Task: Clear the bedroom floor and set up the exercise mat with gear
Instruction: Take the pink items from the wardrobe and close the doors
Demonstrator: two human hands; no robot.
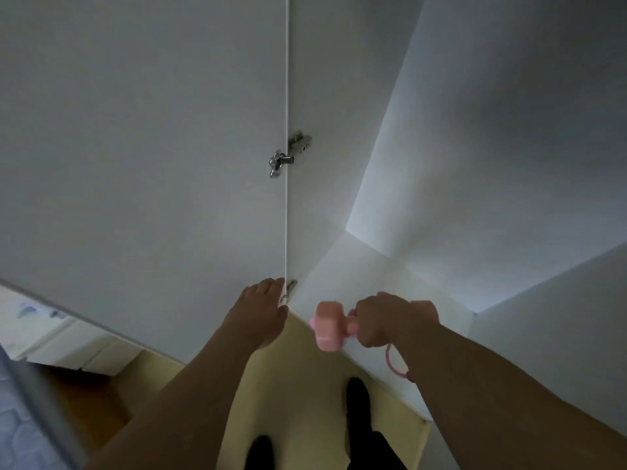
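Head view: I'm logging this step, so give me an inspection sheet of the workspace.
Surface: pale yellow floor underfoot; wood floor at left.
Job's things: pink dumbbell gripped by its handle; a pink cord loops below the wrist.
Clutter: nothing seen.
Grippers: left hand rests on the edge of the open wardrobe door; right hand holds the dumbbell.
Cables: nothing seen besides the pink cord.
Surroundings: white wardrobe interior, metal hinge, white drawers at left, feet in dark socks.
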